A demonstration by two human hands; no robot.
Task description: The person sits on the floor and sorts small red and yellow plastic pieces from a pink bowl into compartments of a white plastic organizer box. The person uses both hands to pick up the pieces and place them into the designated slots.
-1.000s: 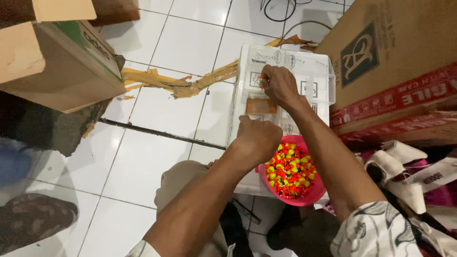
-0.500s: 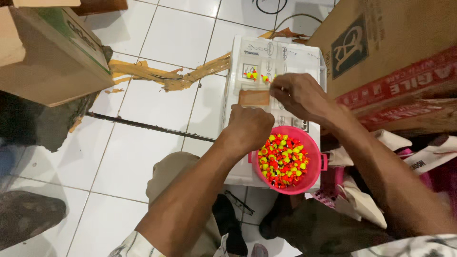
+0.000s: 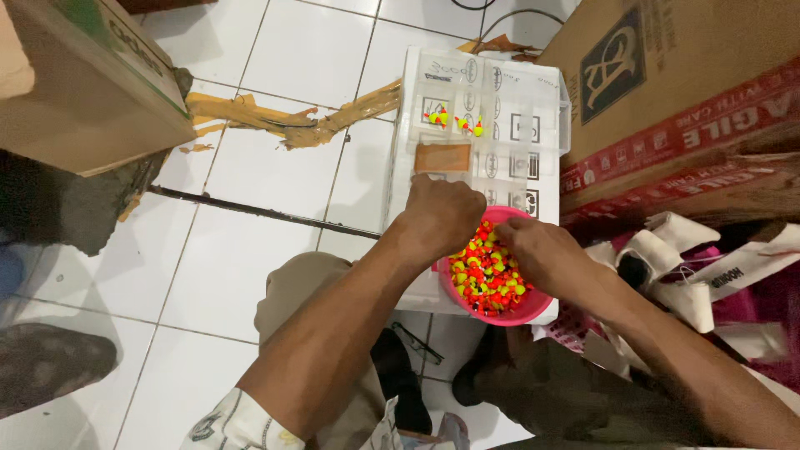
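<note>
Pink bowl of small orange and yellow beads on a clear compartment box on the tiled floor, right hand over the bowl's rim with fingers curled down into the beads, grip hidden, left hand fisted shut at the bowl's far edge, three beads in a far compartment, cardboard boxes on both sides

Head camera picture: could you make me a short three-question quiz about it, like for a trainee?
1. True or false: the right hand reaches into the pink bowl of red and yellow beads.
2. Where do the few loose beads lie? A) on the floor tiles B) in the clear compartment box C) on the cardboard carton
3. Fill in: the left hand is closed into a ____ at the bowl's rim.

Key: 1 true; 2 B; 3 fist.
</note>
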